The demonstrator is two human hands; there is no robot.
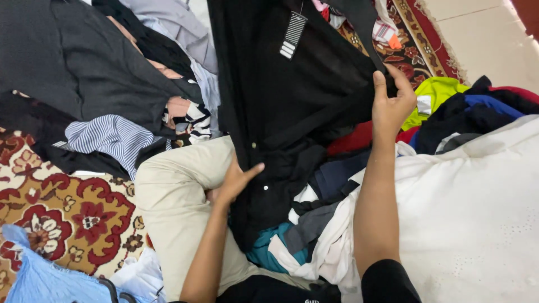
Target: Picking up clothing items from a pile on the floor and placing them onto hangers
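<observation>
Two hands are showing: the left hand (pixel 233 182) and the right hand (pixel 390 104). One black buttoned garment (pixel 286 106) is hanging between them, carrying one striped tag (pixel 293 35). One patterned red rug (pixel 62 207) is lying underneath, and one striped blue shirt (pixel 106 137) and one white cloth (pixel 471 213) are lying beside.
</observation>
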